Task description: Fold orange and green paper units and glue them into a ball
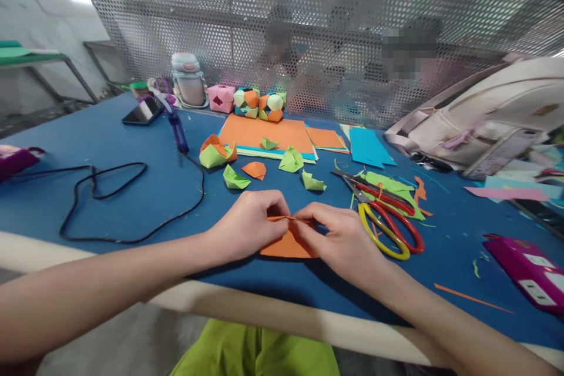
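Note:
Between my two hands a piece of orange paper (288,245) is held just above the blue table, its far edge folded over. My left hand (251,223) pinches the fold from the left, thumb towards me. From the right, my right hand (341,235) grips the same fold, its fingertips almost meeting the left ones. Just beyond lie folded paper pieces: a green one (235,178), an orange one (254,170) and another green one (313,181). A partly joined orange-and-green paper shape (217,151) sits farther left. Right of my right hand lie scissors with red and yellow handles (388,229).
A glue gun (177,131) stands at left, its black cord (132,241) looping across the table. Orange sheets (268,132) and blue sheets (370,145) lie behind. Finished paper cubes (245,103) and a bottle (189,82) line the mesh panel. A backpack (497,106) and purple power strip (526,270) are right.

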The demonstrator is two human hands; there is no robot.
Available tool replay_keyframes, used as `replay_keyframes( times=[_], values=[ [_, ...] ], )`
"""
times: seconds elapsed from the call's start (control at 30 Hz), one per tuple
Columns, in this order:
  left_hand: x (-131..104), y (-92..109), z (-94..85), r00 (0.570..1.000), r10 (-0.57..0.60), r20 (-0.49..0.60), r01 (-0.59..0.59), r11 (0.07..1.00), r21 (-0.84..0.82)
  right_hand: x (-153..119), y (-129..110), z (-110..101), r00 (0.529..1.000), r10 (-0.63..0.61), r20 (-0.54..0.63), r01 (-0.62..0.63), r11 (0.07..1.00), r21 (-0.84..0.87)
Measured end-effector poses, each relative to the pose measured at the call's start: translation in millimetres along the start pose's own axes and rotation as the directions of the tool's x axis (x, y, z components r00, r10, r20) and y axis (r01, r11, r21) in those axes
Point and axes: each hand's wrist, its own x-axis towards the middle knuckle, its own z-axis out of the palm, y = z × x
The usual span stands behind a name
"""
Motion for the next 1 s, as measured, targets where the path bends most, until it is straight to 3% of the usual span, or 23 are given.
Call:
replay_keyframes(
  times=[0.1,0.17,0.5,0.7,0.9,1.0],
  values=[
    [0.6,-3.6,2.4,0.998,0.033,0.052,-0.035,0.999,0.037,-1.6,3.1,-2.2,0.993,-0.099,0.068,0.101,0.995,-0.022],
    [0.6,-4.7,3.0,0.997,0.040,0.069,-0.042,0.999,0.034,-2.2,4.4,-4.4,0.990,-0.102,0.097,0.103,0.995,-0.012],
    [2.3,-2.2,2.1,0.999,-0.031,-0.009,0.030,0.996,-0.084,4.7,2.3,-17.7,0.984,0.138,0.111,-0.148,0.985,0.088],
    [10.4,-7.3,2.5,0.982,-0.147,-0.116,0.115,0.962,-0.247,6.9,4.6,-17.3,0.950,0.301,0.081,-0.312,0.916,0.254],
    [11.2,-5.7,5.8,0.973,-0.218,-0.082,0.155,0.871,-0.466,3.1,-0.8,-4.0,0.967,0.256,-0.005,-0.249,0.945,0.210],
    [10.9,-3.4,7.5,0.969,-0.244,-0.045,0.188,0.839,-0.511,3.4,-1.6,0.7,0.958,0.277,-0.076,-0.247,0.930,0.271]
  ],
)
